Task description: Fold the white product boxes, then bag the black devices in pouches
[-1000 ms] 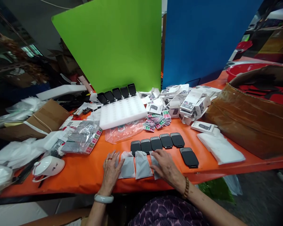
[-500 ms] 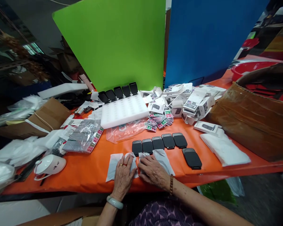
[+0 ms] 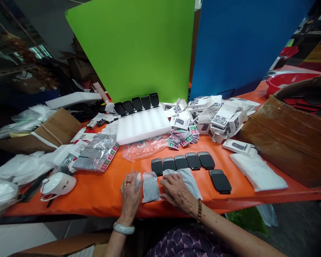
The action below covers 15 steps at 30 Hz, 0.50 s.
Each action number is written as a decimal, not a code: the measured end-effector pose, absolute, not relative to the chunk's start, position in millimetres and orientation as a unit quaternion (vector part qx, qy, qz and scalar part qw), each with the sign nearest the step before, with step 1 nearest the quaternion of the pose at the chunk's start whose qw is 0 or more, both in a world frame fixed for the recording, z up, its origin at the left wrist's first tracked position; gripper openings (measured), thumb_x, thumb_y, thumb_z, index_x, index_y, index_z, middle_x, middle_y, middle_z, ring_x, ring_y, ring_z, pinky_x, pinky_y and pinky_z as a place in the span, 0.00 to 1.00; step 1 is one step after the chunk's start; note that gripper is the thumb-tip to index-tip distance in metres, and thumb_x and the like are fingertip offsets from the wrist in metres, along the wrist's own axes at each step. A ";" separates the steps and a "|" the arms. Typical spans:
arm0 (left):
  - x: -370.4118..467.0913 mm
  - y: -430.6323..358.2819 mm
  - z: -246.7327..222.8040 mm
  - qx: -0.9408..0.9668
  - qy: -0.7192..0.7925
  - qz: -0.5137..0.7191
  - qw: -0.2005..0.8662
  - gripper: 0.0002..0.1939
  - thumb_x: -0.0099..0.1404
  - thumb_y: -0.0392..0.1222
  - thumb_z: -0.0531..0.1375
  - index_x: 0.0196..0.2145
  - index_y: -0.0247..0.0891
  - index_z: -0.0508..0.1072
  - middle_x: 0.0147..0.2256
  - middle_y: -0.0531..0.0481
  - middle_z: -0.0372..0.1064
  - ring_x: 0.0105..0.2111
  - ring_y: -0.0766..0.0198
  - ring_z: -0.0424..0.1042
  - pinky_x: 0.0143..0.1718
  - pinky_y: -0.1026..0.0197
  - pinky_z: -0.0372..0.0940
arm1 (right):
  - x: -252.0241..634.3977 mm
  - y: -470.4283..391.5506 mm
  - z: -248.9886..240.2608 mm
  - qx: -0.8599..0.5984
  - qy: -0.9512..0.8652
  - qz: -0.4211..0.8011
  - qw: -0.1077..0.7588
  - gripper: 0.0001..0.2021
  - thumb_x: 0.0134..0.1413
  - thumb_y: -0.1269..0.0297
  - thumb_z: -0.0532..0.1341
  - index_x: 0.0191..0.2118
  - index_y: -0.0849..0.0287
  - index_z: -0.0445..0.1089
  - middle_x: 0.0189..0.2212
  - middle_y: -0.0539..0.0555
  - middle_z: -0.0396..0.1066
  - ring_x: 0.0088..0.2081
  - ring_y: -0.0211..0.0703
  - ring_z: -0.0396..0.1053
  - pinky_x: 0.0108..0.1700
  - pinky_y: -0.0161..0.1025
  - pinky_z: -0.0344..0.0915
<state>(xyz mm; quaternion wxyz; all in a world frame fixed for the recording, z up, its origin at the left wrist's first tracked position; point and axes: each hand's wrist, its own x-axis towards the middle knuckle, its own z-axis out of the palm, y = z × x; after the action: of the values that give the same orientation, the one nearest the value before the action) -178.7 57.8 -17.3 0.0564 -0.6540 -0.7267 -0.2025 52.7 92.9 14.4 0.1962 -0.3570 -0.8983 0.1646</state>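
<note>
My left hand (image 3: pixel 131 194) lies open over a small white pouch that it mostly hides. Just right of it is another thin white pouch (image 3: pixel 151 187), flat on the orange table (image 3: pixel 96 194). The fingers of my right hand (image 3: pixel 178 192) are spread on a pouch, with one more white pouch (image 3: pixel 191 182) showing beside them. Above the pouches, several flat black devices (image 3: pixel 181 162) with rounded corners stand side by side in a row. A single black device (image 3: pixel 219 181) rests farther right, apart from both hands.
A white foam tray (image 3: pixel 143 125) has several black pieces upright along its back. Small white boxes (image 3: pixel 203 115) and a heap of printed cards (image 3: pixel 179 137) lie to its right. A white mug (image 3: pixel 58 186) is on the left, a large cardboard carton (image 3: pixel 286 142) on the right.
My left hand has slid left, off the pouch beside the middle and onto the leftmost one. My right hand has stayed over its pouches with little movement.
</note>
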 end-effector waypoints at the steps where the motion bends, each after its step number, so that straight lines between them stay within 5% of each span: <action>1: -188.7 58.4 -17.8 -0.641 -0.737 -0.209 0.055 0.24 0.68 0.49 0.48 0.57 0.37 0.64 0.57 0.37 0.64 0.59 0.46 0.59 0.56 0.42 0.57 | 46.0 93.8 16.9 -0.348 -0.902 0.167 0.195 0.16 0.54 0.59 0.63 0.47 0.58 0.64 0.46 0.58 0.66 0.46 0.52 0.60 0.48 0.49 0.55; 7: -221.1 54.8 -41.0 -0.654 -0.731 -0.192 0.020 0.22 0.66 0.48 0.49 0.52 0.35 0.69 0.52 0.36 0.69 0.54 0.49 0.66 0.55 0.42 0.60 | -4.5 101.7 16.9 -0.247 -0.937 0.175 0.172 0.23 0.52 0.53 0.63 0.50 0.60 0.62 0.48 0.60 0.64 0.48 0.52 0.58 0.50 0.48 0.56; 15: -190.5 49.1 -60.3 -0.658 -0.729 -0.186 0.002 0.21 0.67 0.45 0.48 0.53 0.37 0.69 0.55 0.38 0.66 0.58 0.46 0.60 0.56 0.39 0.57 | -1.6 97.1 5.8 -0.248 -0.945 0.156 0.146 0.15 0.51 0.58 0.62 0.43 0.60 0.66 0.43 0.58 0.65 0.45 0.52 0.58 0.48 0.49 0.56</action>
<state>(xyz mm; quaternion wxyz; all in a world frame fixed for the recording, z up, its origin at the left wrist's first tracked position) -190.5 49.1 -60.3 0.0016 -0.6584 -0.7294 -0.1856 -1.6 97.1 5.8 0.1455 -0.2476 -0.9450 0.1562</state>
